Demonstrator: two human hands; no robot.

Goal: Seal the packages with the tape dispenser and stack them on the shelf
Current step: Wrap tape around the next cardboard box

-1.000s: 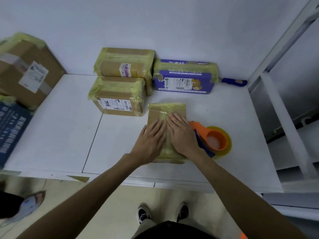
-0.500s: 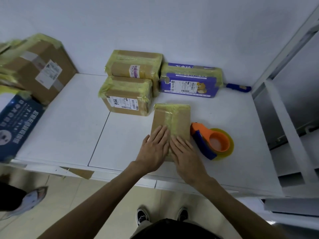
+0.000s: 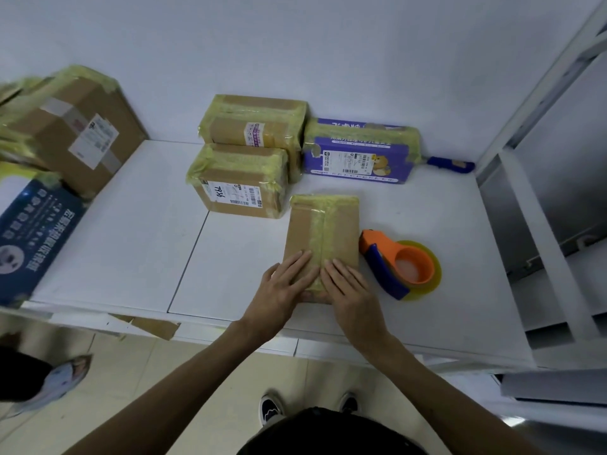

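A flat brown package [image 3: 323, 229] with a strip of yellowish tape down its middle lies on the white table [image 3: 131, 231]. My left hand [image 3: 282, 287] and my right hand [image 3: 349, 290] press flat on its near end, fingers straight, side by side along the tape. The orange and blue tape dispenser [image 3: 399, 266] with its yellow roll lies on the table just right of the package, untouched. The near edge of the package is hidden under my hands.
Two taped brown boxes [image 3: 241, 182] [image 3: 254, 124] and a purple taped box [image 3: 361, 151] stand behind the package. A big carton [image 3: 75, 126] and a blue box [image 3: 29, 238] sit at the left. A white shelf frame [image 3: 538, 205] rises at the right. Someone's shoe [image 3: 62, 379] is on the floor at left.
Both hands have slid toward me along the taped seam, from the middle of the package to its near end. The view has shifted a little to the left.
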